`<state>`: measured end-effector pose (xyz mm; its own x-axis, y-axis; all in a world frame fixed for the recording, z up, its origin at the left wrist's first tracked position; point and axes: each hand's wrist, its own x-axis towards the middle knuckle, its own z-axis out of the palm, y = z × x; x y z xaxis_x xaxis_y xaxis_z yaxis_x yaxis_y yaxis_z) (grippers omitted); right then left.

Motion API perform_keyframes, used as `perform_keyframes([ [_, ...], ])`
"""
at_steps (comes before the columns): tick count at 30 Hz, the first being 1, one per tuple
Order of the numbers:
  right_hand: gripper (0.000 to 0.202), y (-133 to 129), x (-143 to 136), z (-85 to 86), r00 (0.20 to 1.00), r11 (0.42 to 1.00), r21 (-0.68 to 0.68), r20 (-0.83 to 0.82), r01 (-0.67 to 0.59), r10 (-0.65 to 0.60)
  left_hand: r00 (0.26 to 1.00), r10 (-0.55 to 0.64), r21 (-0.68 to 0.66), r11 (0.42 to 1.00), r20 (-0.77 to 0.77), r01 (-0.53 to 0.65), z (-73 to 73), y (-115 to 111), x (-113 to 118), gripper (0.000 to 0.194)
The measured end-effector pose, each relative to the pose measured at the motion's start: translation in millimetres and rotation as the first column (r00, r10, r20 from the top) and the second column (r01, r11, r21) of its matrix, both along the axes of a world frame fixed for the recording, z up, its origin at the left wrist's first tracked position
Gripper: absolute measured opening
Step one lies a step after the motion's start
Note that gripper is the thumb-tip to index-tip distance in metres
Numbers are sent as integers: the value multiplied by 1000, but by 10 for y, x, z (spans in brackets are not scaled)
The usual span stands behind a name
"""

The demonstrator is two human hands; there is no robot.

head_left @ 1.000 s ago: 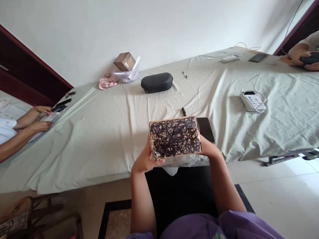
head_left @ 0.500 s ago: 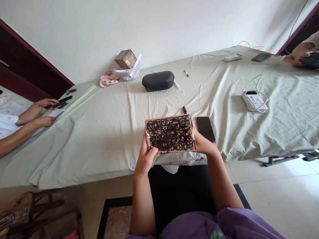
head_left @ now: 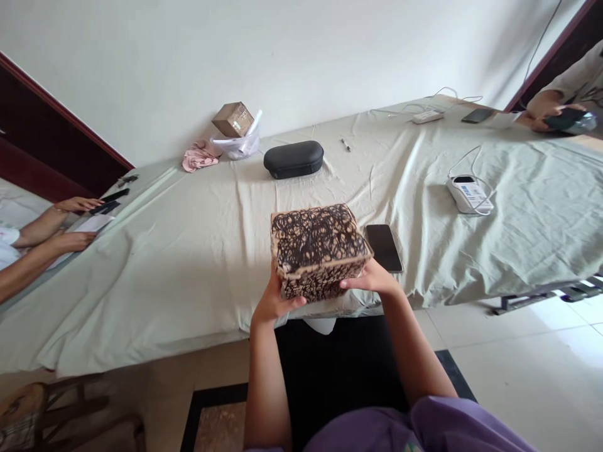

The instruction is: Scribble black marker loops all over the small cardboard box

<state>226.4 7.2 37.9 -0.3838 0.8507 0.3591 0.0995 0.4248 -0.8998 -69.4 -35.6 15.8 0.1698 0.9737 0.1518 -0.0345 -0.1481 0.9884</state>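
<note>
Between my hands is a cardboard box (head_left: 320,242), its top and near side covered in black looping scribbles. My left hand (head_left: 276,301) grips its left side, the thumb lying along the lower near edge. On the right side my right hand (head_left: 370,279) holds it, thumb pressed on the near face. The fingers behind and under the box are hidden. The box is tilted so that its top and near side both show. Just right of it a dark smartphone (head_left: 385,248) lies on the cloth-covered table (head_left: 198,263).
Toward the wall are a black zippered case (head_left: 294,159), a pen (head_left: 345,145), a pink cloth (head_left: 201,156) and a plastic basket (head_left: 238,145) with a smaller cardboard box (head_left: 232,119). A white corded device (head_left: 470,193) lies right. Other people's hands show at both table ends.
I have tipped the box, so its near side now shows below the scribbled top. My right thumb has come onto the near face. The black marker behind the box is now hidden.
</note>
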Motion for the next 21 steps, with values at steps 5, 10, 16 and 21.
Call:
perform_keyframes([
  [5, 92, 75, -58, -187, 997, 990, -143, -66, 23, -32, 970, 171, -84, 984, 174, -159, -240, 110, 81, 103],
  [10, 67, 466, 47, -294, 847, 853, -129, 264, 506, -462, 921, 309, -199, 944, 237, -265, -193, 172, 214, 79],
  [16, 53, 1050, 1, -139, 451, 783, 48, 795, 621, -406, 897, 342, -264, 926, 279, -270, -97, 286, 305, 76],
  [21, 52, 1176, -131, -134, 298, 775, 139, 870, 616, -393, 884, 344, -239, 931, 318, -277, -58, 322, 340, 75],
])
